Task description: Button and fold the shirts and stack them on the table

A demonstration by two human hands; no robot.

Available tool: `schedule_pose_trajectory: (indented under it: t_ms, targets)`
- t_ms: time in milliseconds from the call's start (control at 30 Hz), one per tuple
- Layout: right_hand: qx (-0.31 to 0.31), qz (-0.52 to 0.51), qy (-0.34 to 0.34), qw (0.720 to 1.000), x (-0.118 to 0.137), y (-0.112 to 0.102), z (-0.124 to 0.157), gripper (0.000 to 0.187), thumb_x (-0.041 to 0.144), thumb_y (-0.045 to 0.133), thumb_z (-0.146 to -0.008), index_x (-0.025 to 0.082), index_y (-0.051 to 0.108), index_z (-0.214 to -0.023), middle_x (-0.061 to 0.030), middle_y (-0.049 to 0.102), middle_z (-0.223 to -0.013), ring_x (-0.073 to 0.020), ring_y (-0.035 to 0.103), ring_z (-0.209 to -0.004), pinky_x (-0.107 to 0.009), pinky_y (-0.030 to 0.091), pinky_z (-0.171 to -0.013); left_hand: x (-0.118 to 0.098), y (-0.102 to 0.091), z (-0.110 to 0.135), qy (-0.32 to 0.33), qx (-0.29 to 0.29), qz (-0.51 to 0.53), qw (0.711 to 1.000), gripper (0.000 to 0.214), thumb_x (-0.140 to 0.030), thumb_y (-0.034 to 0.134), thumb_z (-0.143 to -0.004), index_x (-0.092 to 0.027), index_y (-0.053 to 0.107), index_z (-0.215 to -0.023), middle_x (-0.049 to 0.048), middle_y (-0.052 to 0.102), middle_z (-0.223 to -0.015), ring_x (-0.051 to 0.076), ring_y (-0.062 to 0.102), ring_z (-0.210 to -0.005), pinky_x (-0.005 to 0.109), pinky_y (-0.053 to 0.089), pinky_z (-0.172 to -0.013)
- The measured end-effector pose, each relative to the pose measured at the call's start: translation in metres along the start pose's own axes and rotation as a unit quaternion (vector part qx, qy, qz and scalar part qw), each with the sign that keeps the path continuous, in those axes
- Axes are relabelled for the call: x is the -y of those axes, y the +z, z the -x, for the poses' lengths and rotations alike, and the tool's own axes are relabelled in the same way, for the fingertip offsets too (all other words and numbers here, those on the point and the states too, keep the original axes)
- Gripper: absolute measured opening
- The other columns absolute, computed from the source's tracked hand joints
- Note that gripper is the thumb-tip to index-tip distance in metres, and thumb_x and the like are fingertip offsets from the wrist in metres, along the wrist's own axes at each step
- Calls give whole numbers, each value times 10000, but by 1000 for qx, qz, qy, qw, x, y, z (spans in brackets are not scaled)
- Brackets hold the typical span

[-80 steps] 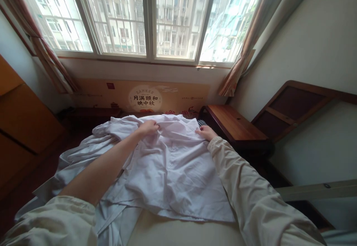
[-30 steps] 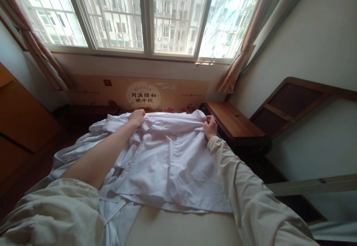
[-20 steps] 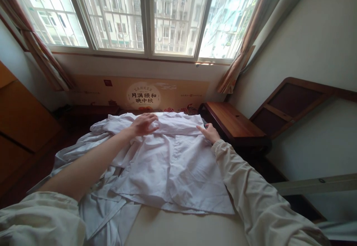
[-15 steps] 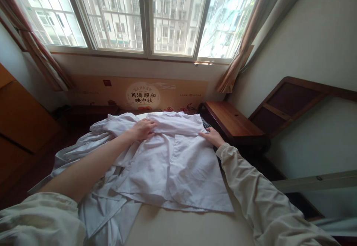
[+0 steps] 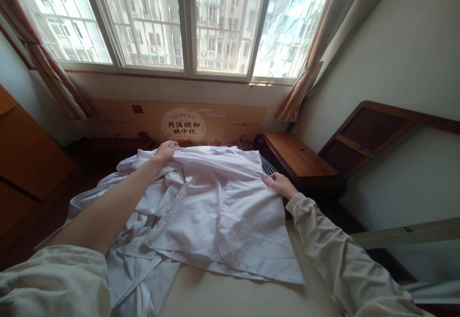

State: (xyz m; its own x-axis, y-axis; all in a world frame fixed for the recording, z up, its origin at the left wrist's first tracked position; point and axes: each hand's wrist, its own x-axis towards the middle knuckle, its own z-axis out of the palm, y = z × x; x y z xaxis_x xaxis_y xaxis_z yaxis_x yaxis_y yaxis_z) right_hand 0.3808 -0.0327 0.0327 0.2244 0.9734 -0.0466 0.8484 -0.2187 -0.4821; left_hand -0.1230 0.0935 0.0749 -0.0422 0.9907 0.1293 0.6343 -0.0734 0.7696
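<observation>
A white cloth garment point(image 5: 247, 221) with a seam down its middle lies spread over a pale padded surface point(image 5: 212, 298). My left hand point(image 5: 166, 152) pinches its far left edge, where a bit of fabric stands up between the fingers. At the garment's right side, my right hand point(image 5: 282, 185) grips the edge between thumb and fingers. Between the two hands the cloth is pulled into long creases. More rumpled white fabric point(image 5: 132, 240) is heaped under and left of it. Black-and-white striped cloth point(image 5: 268, 166) shows just beyond my right hand.
A brown wooden table point(image 5: 298, 154) stands close by on the right, with a dark-panelled wooden frame point(image 5: 370, 128) against the wall. Behind the garment, a printed board point(image 5: 237, 111) runs below the barred window point(image 5: 151, 20). An orange-brown cabinet point(image 5: 32, 149) is at the left.
My left hand has moved left and away from me, from the middle of the garment's far fold to its far left edge. My right hand has shifted slightly right and nearer, drawing the cloth along.
</observation>
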Motion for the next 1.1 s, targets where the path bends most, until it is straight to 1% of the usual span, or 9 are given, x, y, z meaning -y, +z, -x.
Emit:
schedule_pose_trajectory:
  t_ms: [100, 233, 300, 400, 467, 567, 767, 967, 1100]
  targets:
    - [16, 72, 17, 997, 6, -5, 0, 366, 536, 708, -844, 201, 692, -990, -133, 763, -978, -324, 716, -962, -352, 483, -791, -3, 1, 0, 19, -90, -134, 987, 425, -232, 613, -863, -78, 638, -1258, 209, 709, -1260, 325, 648, -1140, 455, 504, -1012]
    - [40, 114, 21, 992, 18, -17, -9, 549, 547, 723, -817, 192, 653, -1230, -164, 752, -1100, -370, 708, -1037, -431, 499, -879, -23, 15, 14, 133, -108, -235, 957, 476, -127, 584, -855, -38, 615, -1322, 241, 554, -1494, 355, 517, -1356, 528, 373, -1176]
    - [12, 114, -15, 993, 26, -18, -16, 572, 522, 700, -839, 176, 628, -1289, -173, 734, -1156, -363, 688, -1083, -445, 504, -931, -34, 27, 23, 209, -78, -250, 942, 450, -150, 605, -863, -127, 653, -1310, 154, 527, -1555, 325, 431, -1457, 508, 258, -1268]
    - [-78, 107, -130, 983, 38, -8, -27, 461, 459, 611, -915, 180, 643, -1280, -169, 676, -1320, -339, 600, -1259, -437, 464, -1081, -42, 51, 36, 341, 51, -290, 893, 407, -255, 594, -920, -217, 674, -1317, 92, 574, -1527, 290, 488, -1431, 466, 299, -1264]
    - [-88, 97, -212, 968, 44, 5, -34, 464, 442, 552, -962, 195, 624, -1348, -144, 594, -1482, -308, 508, -1399, -412, 382, -1194, -38, 68, 44, 369, 121, -315, 866, 467, -401, 556, -979, -239, 623, -1412, 89, 565, -1546, 283, 497, -1433, 454, 293, -1267]
    - [-19, 101, -246, 964, 45, 28, -41, 614, 525, 467, -1016, 197, 493, -1533, -114, 391, -1680, -271, 338, -1558, -388, 246, -1286, -24, 88, 52, 296, 168, -348, 874, 685, -655, 441, -1004, -251, 503, -1554, 107, 479, -1633, 317, 410, -1516, 510, 209, -1286]
    - [45, 105, -107, 988, 34, 54, -51, 869, 721, 333, -1012, 156, 270, -1669, -129, 158, -1765, -322, 171, -1627, -468, 147, -1311, -11, 97, 55, 173, 160, -370, 899, 975, -879, 247, -924, -221, 414, -1626, 115, 275, -1737, 350, 234, -1603, 551, 102, -1292]
    - [-78, -37, -25, 996, 37, 40, -72, 731, 609, 570, -949, 113, 552, -1486, -207, 611, -1472, -342, 565, -1384, -412, 416, -1167, -21, 90, 42, 120, 110, -394, 905, 747, -713, 330, -996, -182, 610, -1442, 190, 540, -1564, 360, 503, -1429, 508, 303, -1206]
    - [-66, -133, 25, 989, 40, 32, -88, 490, 425, 755, -821, 106, 742, -1192, -165, 775, -1114, -300, 736, -1048, -337, 550, -909, -18, 80, 28, 89, 43, -418, 903, 584, -561, 476, -982, -102, 697, -1267, 257, 684, -1317, 389, 615, -1269, 481, 385, -1116]
